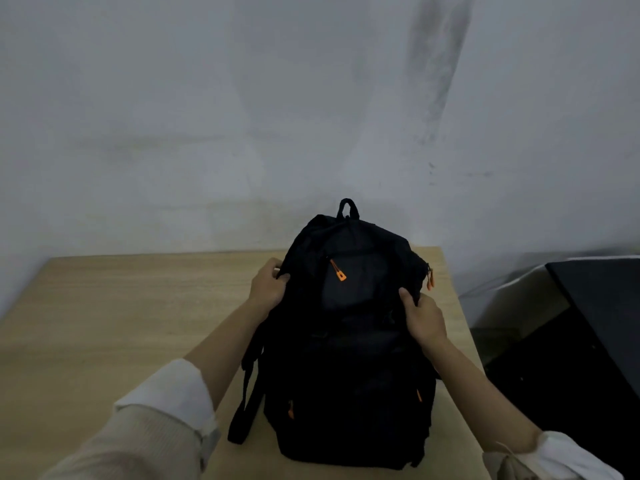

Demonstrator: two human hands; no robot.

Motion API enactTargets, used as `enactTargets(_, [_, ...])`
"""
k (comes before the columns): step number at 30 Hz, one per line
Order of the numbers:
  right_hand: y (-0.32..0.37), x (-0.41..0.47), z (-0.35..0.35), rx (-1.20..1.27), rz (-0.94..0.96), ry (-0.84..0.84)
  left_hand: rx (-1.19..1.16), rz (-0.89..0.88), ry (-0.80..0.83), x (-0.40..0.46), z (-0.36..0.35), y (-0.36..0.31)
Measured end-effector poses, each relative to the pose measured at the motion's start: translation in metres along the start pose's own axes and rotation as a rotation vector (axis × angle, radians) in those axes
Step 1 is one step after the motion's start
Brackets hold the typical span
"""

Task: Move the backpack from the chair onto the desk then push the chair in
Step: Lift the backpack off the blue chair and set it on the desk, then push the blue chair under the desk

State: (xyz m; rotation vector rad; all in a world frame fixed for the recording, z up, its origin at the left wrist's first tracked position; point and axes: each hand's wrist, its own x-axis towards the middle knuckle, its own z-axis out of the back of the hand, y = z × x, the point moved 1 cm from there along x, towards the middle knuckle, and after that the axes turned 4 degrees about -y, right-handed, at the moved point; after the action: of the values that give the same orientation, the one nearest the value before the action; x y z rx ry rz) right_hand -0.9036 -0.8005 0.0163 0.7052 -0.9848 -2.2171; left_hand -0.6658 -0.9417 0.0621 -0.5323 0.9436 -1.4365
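The black backpack stands on the desk, toward its right edge, top handle pointing at the wall. My left hand grips its upper left side, fingers hidden behind the fabric; my right hand pinches its upper right side. A dangling strap hangs down the left. The dark fabric swallows detail, and beside the desk's right edge a dark object is cut off.

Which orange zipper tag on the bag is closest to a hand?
The orange zipper pull at the backpack's upper right edge, just above the right hand. The others sit mid-front or low down.
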Motion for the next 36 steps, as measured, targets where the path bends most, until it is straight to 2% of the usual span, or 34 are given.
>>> enactTargets(6, [0.003,0.044,-0.016,0.125,-0.029,0.005,0.102,-0.108,0.032,0.034,-0.021,0.003])
enactTargets(8, [-0.004,0.051,-0.020,0.150,-0.054,0.011,0.226,-0.126,0.043,0.039,-0.032,0.012])
enactTargets(10, [-0.014,0.050,-0.025,0.063,-0.018,-0.031,0.351,-0.161,0.070,0.032,-0.048,0.026])
enactTargets(13, [-0.024,0.036,-0.039,-0.227,0.165,-0.082,0.468,-0.337,0.201,0.004,-0.076,0.045])
enactTargets(17, [-0.022,0.002,-0.060,-0.421,0.476,-0.050,0.665,-0.716,0.376,-0.032,-0.086,0.066])
enactTargets(20, [-0.042,-0.011,-0.069,-0.607,0.584,0.001,0.828,-0.818,0.442,-0.042,-0.088,0.087])
enactTargets(23, [-0.070,-0.015,-0.070,-0.767,0.632,0.075,0.973,-0.783,0.431,-0.047,-0.087,0.103])
enactTargets(27, [-0.076,-0.018,-0.071,-0.794,0.632,0.123,1.086,-0.567,0.452,-0.063,-0.090,0.118])
enactTargets(31, [-0.075,-0.026,-0.067,-0.761,0.613,0.134,1.067,-0.479,0.420,-0.081,-0.095,0.122])
enactTargets(36, [-0.079,-0.054,-0.061,-0.690,0.575,0.103,0.886,-0.501,0.379,-0.105,-0.076,0.122])
